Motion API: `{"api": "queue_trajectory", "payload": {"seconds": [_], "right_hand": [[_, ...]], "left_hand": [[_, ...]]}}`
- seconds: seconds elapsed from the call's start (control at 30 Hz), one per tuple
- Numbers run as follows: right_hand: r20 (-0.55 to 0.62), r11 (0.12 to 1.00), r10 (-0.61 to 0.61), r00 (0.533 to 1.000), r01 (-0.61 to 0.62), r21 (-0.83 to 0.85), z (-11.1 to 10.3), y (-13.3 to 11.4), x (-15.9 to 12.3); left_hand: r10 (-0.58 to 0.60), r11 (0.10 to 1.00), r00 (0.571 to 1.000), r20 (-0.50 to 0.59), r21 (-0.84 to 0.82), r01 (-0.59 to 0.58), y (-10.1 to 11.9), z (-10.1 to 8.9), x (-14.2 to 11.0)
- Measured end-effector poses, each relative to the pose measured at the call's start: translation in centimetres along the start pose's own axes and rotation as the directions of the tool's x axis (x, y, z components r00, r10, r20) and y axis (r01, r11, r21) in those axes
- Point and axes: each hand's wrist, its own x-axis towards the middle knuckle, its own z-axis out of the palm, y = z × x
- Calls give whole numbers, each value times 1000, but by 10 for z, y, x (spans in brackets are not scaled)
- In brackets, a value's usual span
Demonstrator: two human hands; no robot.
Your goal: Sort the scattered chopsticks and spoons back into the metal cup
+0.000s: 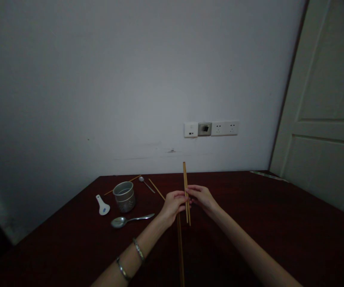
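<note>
A pair of wooden chopsticks (pixel 185 175) stands nearly upright between my hands, above the dark red table (pixel 228 239). My left hand (pixel 172 205) pinches them from the left, around their middle. From the right, my right hand (pixel 202 197) closes its fingers on the same pair, slightly higher. Below my left hand, a long wooden stick (pixel 180 251) runs toward the front edge of the view; its far end is hidden. Another chopstick (pixel 156 189) lies behind my left hand, partly covered by it.
Left on the table stand a metal cup (pixel 124 197) with holes low in its side, a white soup spoon (pixel 102 206), a large metal spoon (pixel 119 222) and a small spoon (pixel 146 184). One chopstick (pixel 135 178) lies behind the cup. Wall sockets (pixel 224 128) sit above the table.
</note>
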Motion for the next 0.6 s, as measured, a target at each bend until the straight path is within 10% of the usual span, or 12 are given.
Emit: {"api": "queue_trajectory", "payload": {"seconds": [0.6], "right_hand": [[-66,999,-8,998,11,36,-5,-2,3]], "left_hand": [[-45,999,999,17,4,45,-3,7,-7]]}}
